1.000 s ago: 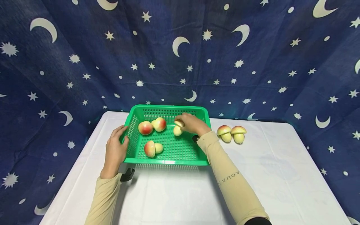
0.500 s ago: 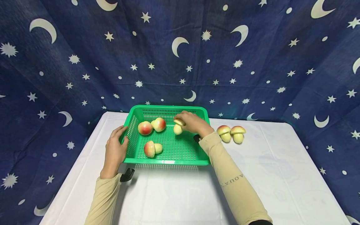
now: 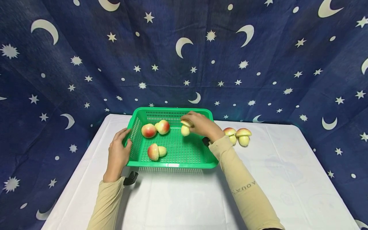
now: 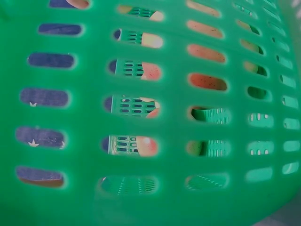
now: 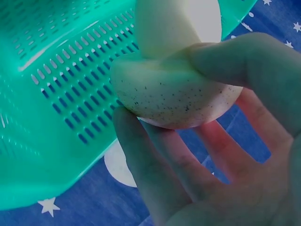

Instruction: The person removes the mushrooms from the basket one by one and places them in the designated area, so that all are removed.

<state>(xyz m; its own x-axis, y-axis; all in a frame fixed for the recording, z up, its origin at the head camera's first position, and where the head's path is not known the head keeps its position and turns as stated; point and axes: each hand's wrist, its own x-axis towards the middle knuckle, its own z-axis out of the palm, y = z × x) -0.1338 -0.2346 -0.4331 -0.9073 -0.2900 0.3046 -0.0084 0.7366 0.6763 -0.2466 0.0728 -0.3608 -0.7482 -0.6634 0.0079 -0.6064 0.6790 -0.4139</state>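
My right hand (image 3: 201,125) holds a toy mushroom (image 3: 185,130) by its cap over the right half of the green basket (image 3: 172,165). In the right wrist view, thumb and fingers grip the pale speckled cap (image 5: 160,99), its stem pointing away from the palm. My left hand (image 3: 118,155) rests against the basket's left side, fingertips and thumb tip at the rim. Inside the basket lie three more red-and-yellow mushrooms: one at the front left (image 3: 155,152), one at the back left (image 3: 149,131), and another beside it (image 3: 163,127).
Right of the basket, two toy mushrooms stand on the white-covered table (image 3: 273,172): one (image 3: 243,137) in full view, the other (image 3: 230,134) partly behind my right wrist. A blue star-and-moon curtain (image 3: 161,57) hangs behind. The left wrist view is filled by the slotted basket wall (image 4: 89,113).
My right hand has lifted the mushroom slightly from the basket's middle and carried it a little to the right. The left hand and the other mushrooms have stayed put.
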